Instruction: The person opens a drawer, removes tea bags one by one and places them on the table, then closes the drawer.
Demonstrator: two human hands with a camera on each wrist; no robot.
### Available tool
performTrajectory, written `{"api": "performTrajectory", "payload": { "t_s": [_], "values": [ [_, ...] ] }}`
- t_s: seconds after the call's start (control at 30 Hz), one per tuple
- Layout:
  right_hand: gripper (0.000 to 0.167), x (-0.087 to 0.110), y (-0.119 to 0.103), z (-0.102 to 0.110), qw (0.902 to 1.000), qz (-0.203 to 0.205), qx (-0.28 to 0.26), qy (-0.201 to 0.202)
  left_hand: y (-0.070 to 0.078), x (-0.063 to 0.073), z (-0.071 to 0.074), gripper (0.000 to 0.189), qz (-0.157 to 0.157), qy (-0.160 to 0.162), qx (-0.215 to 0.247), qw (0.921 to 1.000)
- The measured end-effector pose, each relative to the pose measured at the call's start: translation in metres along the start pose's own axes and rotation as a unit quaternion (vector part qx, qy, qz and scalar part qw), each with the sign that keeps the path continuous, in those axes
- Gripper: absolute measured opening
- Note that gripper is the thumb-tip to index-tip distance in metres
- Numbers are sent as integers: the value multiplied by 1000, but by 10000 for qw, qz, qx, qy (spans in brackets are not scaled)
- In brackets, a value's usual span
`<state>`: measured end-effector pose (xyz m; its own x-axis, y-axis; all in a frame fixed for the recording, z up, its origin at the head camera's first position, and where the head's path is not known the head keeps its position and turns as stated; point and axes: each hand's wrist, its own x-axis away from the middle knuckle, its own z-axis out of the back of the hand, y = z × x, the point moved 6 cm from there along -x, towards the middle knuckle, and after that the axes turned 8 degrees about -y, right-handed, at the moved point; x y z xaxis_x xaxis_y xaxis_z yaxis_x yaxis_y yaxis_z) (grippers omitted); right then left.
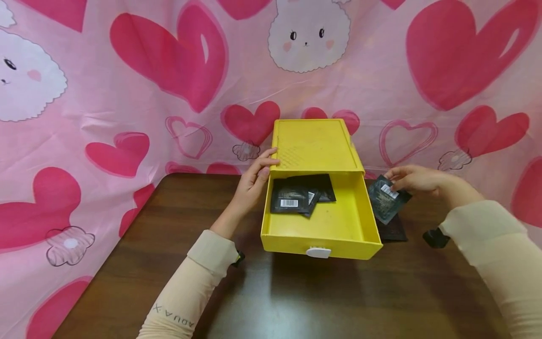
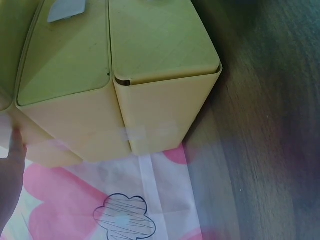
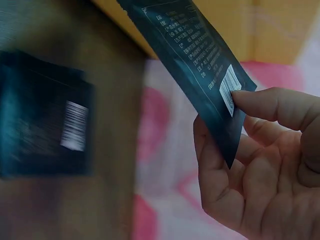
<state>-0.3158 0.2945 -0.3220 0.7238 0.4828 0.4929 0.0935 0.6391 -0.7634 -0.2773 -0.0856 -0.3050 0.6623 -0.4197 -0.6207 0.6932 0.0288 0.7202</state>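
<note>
A black foil sachet (image 1: 386,198) with a white barcode label is pinched between the thumb and fingers of my right hand (image 1: 417,181), just right of the open yellow drawer (image 1: 338,226). In the right wrist view the thumb presses by the barcode of this sachet (image 3: 192,60), fingers behind it. My left hand (image 1: 254,181) rests against the left side of the yellow drawer unit (image 1: 315,141), fingertips at its top edge. Several black sachets (image 1: 292,197) lie overlapping at the drawer's back left.
Another black sachet (image 1: 391,230) lies on the dark wooden table (image 1: 203,263), right of the drawer unit. Lower drawers (image 2: 65,65) of the unit show closed in the left wrist view. A pink heart-patterned cloth (image 1: 254,70) hangs behind the table.
</note>
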Motion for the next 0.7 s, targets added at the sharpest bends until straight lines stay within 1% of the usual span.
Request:
{"api": "performTrajectory", "payload": {
  "t_s": [0.03,0.13,0.27,0.37,0.43,0.5,0.6,0.7],
  "values": [
    [39,-6,6,-7,9999,43,-44,-82,0,0,0,27,1,2,0,10000],
    [35,-19,25,-24,9981,-18,-573,-237,-2,0,0,27,0,-33,16,10000],
    [28,-32,44,-38,9958,-139,-890,-154,-3,2,0,27,50,-12,5,10000],
    [27,-41,50,-43,9981,-34,-616,-59,-2,4,1,27,120,47,-13,9999],
    [27,-44,50,-45,9995,33,-292,65,-1,5,2,26,164,59,-39,9998],
    [27,-45,48,-47,9996,95,147,243,-1,5,2,27,173,57,-55,9998],
    [25,-43,41,-48,9951,154,790,581,-1,5,3,29,147,60,-86,9998],
    [22,-42,36,-49,9899,157,1095,892,0,3,3,31,111,57,-85,9999]
  ]
}}
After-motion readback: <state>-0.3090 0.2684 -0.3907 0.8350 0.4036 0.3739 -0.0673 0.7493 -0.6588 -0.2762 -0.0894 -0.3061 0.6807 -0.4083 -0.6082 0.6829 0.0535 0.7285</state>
